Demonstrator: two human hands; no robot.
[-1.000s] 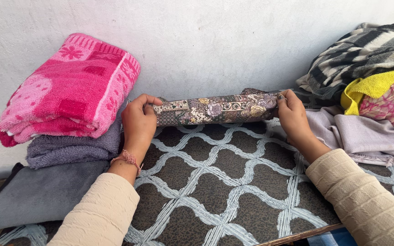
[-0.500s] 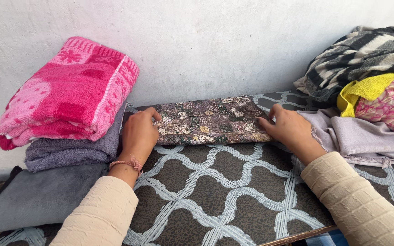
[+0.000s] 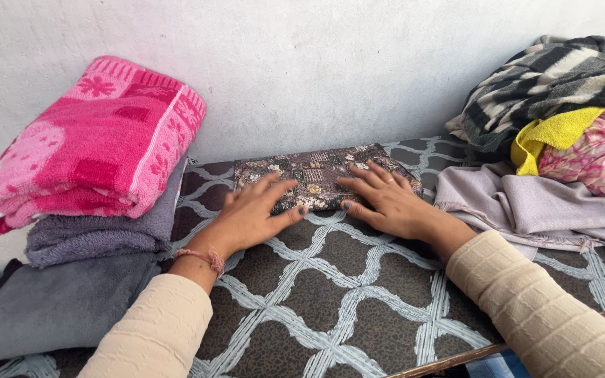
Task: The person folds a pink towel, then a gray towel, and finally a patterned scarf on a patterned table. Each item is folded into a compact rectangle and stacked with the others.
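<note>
A folded dark cloth with a floral patchwork print (image 3: 316, 168) lies flat on the patterned bed cover (image 3: 330, 294), close to the white wall. My left hand (image 3: 253, 213) rests palm down on its near left part, fingers spread. My right hand (image 3: 383, 199) lies flat on its near right part, fingers spread too. Neither hand grips anything. Both arms wear cream knitted sleeves, and a pink thread band circles my left wrist.
A stack of folded towels stands at the left: pink (image 3: 92, 143) on top, purple-grey (image 3: 99, 227) beneath, dark grey (image 3: 50, 304) at the bottom. At the right lies a loose heap: striped blanket (image 3: 547, 84), yellow cloth (image 3: 554, 136), pink printed cloth (image 3: 596, 157), lilac shawl (image 3: 533, 206).
The patterned cloth, held up by both ends a second ago, was folded down onto the bed. Both hands let go and now press flat on top of it.
</note>
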